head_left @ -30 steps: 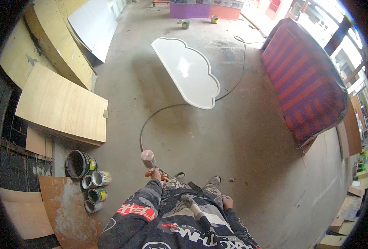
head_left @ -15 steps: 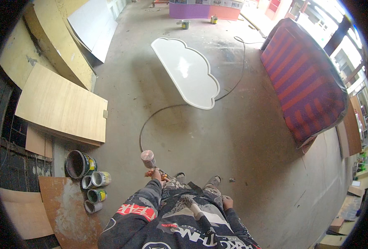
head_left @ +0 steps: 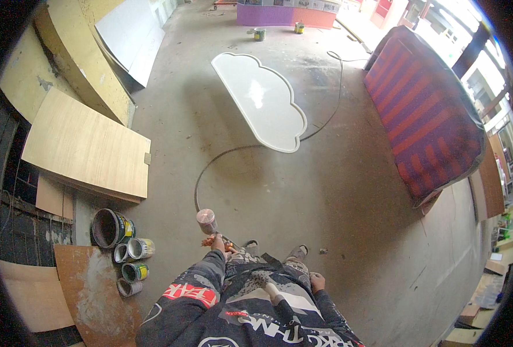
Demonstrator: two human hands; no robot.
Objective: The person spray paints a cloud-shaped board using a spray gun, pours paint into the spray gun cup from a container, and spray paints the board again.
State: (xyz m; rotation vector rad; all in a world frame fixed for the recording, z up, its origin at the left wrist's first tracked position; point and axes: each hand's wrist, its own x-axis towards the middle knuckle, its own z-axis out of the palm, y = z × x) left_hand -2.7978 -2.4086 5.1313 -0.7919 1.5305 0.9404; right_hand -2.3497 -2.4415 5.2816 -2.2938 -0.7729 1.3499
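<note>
My left hand point(head_left: 218, 244) is closed round a paint spray gun point(head_left: 226, 240) at waist height. On top of the gun sits a pinkish, paint-stained cup point(head_left: 206, 221). A dark hose point(head_left: 201, 173) curves over the floor from near the cup, passes beneath the panel and runs to the far right. By my right thigh hangs my right hand point(head_left: 317, 282); its fingers are too small and turned away to make out. Ahead, apart from both hands, is a glossy white panel point(head_left: 262, 101) with a scalloped, raised rim, held above the floor on a support I cannot see.
Several paint cans point(head_left: 135, 270) and a large bucket point(head_left: 109, 228) stand at left, beside wooden boards point(head_left: 88, 144) and a stained sheet point(head_left: 97, 289). A red-and-purple striped padded piece point(head_left: 424, 115) stands at right. Two more cans point(head_left: 259, 34) are far ahead.
</note>
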